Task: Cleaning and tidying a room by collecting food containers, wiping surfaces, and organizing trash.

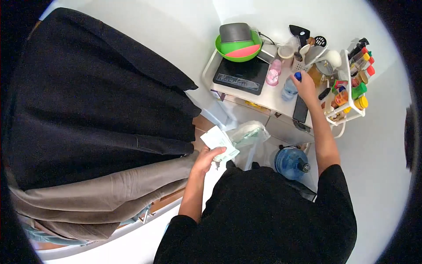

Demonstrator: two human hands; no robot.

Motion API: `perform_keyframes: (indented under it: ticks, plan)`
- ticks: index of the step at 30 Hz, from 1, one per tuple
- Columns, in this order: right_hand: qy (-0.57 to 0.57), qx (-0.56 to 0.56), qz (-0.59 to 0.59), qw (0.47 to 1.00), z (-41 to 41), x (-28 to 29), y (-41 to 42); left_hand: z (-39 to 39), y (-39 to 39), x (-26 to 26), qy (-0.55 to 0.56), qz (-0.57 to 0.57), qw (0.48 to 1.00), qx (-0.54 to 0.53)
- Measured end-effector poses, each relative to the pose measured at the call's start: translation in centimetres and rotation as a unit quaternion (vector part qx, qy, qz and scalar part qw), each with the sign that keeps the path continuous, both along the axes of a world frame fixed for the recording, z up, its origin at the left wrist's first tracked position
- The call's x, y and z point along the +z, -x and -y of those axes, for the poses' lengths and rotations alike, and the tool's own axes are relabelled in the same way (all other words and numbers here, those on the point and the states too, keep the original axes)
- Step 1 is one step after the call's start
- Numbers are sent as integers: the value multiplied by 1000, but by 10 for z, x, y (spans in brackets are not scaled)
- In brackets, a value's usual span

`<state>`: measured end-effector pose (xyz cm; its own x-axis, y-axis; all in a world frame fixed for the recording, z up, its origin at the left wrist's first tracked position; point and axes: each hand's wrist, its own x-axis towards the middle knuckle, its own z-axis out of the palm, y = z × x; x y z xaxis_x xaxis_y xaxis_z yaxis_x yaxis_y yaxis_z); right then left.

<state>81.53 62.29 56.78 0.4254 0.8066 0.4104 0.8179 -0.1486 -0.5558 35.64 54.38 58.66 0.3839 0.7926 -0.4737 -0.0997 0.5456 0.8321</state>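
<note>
My left hand grips a folded stack of white and pale green papers, thumb on top, in front of my body. Stretched out over the white cart top, my right hand has its fingers around the blue cap of a clear plastic bottle, which leans a little on the cart. A pink-and-white container stands left of the bottle. Below my right wrist lies a dark flat object, probably a phone. A black flat appliance is at the cart's left.
Green bowls with a grey pan sit at the back left. Utensils in a holder and a white rack of spice jars stand right. Below are a plastic bag and a blue water jug. Dark clothes hang left.
</note>
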Motion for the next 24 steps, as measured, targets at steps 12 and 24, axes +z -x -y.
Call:
perform_keyframes:
  ticks: [12,24]
  plan:
    - [-150,-77,64,984,29,35,63,16,13,-19,60,95,994,-13]
    - [217,378,-73,897,161,18,178,23,-4,-22,95,201,973,-62]
